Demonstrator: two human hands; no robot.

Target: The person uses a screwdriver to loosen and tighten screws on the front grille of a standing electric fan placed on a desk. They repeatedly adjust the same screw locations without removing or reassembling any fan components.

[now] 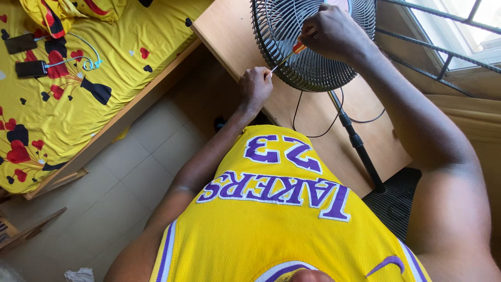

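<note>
Gripping a screwdriver, the right hand is clamped on its handle while the left hand pinches closed by the tip at the fan guard standing on the surface. A slipping tip could probably jab those fingers.

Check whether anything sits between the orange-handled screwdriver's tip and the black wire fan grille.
Nothing visible does. The right hand holds the orange-handled screwdriver against the black wire fan grille; the left hand pinches its metal shaft near the tip, beside the grille's rim.

Bright daylight pours in from the window at upper right — sharp focus, slight wide-angle bending at the edges.
</note>
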